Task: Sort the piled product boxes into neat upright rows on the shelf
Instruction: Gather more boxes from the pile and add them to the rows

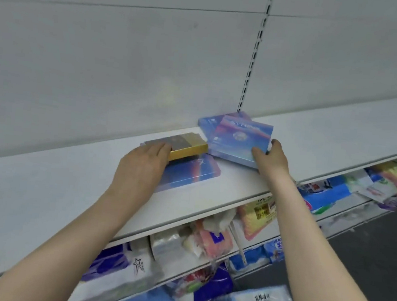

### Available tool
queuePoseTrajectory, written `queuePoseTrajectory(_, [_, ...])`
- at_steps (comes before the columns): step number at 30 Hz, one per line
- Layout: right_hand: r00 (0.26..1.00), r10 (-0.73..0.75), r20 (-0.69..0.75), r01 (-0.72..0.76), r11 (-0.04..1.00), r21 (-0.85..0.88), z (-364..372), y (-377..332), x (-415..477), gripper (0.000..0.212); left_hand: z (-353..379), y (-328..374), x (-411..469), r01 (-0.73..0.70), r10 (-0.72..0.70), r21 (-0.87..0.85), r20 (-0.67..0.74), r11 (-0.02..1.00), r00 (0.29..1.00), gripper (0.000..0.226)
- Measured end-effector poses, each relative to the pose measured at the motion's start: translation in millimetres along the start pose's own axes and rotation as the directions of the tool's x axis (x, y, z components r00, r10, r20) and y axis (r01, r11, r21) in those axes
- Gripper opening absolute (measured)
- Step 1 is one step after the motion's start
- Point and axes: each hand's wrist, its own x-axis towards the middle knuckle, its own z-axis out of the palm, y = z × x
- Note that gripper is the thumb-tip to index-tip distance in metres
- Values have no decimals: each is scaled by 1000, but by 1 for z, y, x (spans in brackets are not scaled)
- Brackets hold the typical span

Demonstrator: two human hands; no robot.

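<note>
On the white shelf [44,184] lie several flat product boxes. A gold and grey box [188,144] rests on a flat blue box [190,171]; my left hand [142,164] lies over both, fingers at the gold box's near end. To the right, a blue and purple box [239,139] is propped at a tilt on another blue box [207,123] behind it. My right hand [270,157] grips the tilted box's near right corner, thumb on its face, fingers round its edge.
The shelf's white back panel [128,58] rises behind, with a slotted upright [252,58] just behind the boxes. Lower shelves hold packs of tissues and wipes [208,243]. Dark floor [364,251] shows at the lower right.
</note>
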Motion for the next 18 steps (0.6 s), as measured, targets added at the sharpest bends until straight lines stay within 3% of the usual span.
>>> queuePoseTrajectory(2, [1000,7,-3,-6,994,105,-3,8,-13,47,-8,10,-16,-10,11,-79,18,997,1000,24])
queuePoseTrajectory(4, [1000,31,0,-31,976,215,-5,12,-26,41,-10,14,-17,71,-60,-170,72,983,996,39])
queuePoseTrajectory(6, [998,60,-12,-55,964,261,-5,12,-26,54,-6,8,-6,210,-176,-248,151,946,973,40])
queuePoseTrajectory(9, [996,81,-41,-71,977,201,-5,6,-16,68,-5,-4,15,356,-211,-383,371,852,904,47])
queuePoseTrajectory(11, [995,91,-28,-82,971,226,-2,4,-10,63,-10,-8,28,416,-172,-384,530,824,830,70])
queuePoseTrajectory(13, [996,87,9,-86,957,277,0,1,-7,50,-17,-9,36,447,-194,-313,595,838,780,79])
queuePoseTrajectory(15, [995,83,48,-95,929,358,1,0,-7,41,-23,-9,38,484,-233,-281,613,828,755,70])
queuePoseTrajectory(18, [998,50,41,-63,884,463,3,1,-16,39,-34,-7,29,507,-252,-376,552,776,795,34])
